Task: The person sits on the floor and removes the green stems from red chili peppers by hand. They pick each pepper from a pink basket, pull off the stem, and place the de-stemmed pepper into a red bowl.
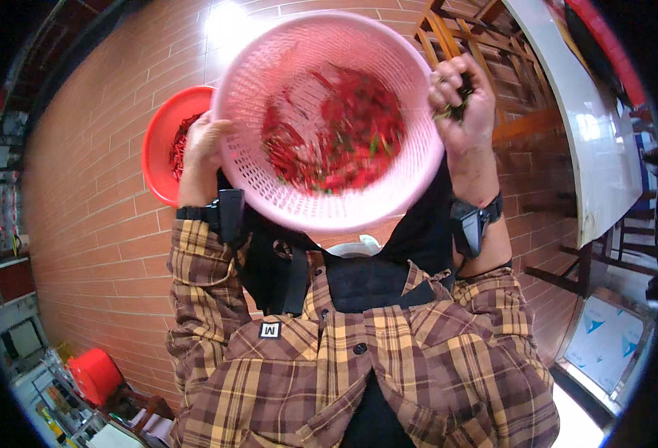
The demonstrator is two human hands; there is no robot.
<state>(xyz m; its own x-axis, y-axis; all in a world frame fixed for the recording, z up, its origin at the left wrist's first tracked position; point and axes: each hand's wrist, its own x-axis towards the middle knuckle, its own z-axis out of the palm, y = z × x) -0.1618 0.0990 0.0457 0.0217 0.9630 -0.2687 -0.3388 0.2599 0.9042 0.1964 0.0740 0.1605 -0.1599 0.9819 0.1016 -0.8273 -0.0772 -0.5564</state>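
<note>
A pink plastic colander basket (pixel 340 218) is above my lap, its open top facing me. Red chili peppers (pixel 362 112), some with green bits among them, lie inside, partly blurred. My left hand (pixel 204 143) grips the basket's left rim. At the right rim, my right hand (pixel 463 106) is curled around a small bunch of green stems (pixel 459 101), its fingers against or very close to the rim. Behind my left hand, a red plastic basin (pixel 158 157) on the floor holds thin red chilies (pixel 179 151), partly hidden by that hand and the basket.
A wooden chair or stool frame (pixel 446 33) stands at upper right, beside a white-topped table (pixel 592 145). Brown tile flooring (pixel 116 224) spreads to the left. Between my legs shows part of a pale container (pixel 351 247). A red plastic object (pixel 96 375) sits at lower left.
</note>
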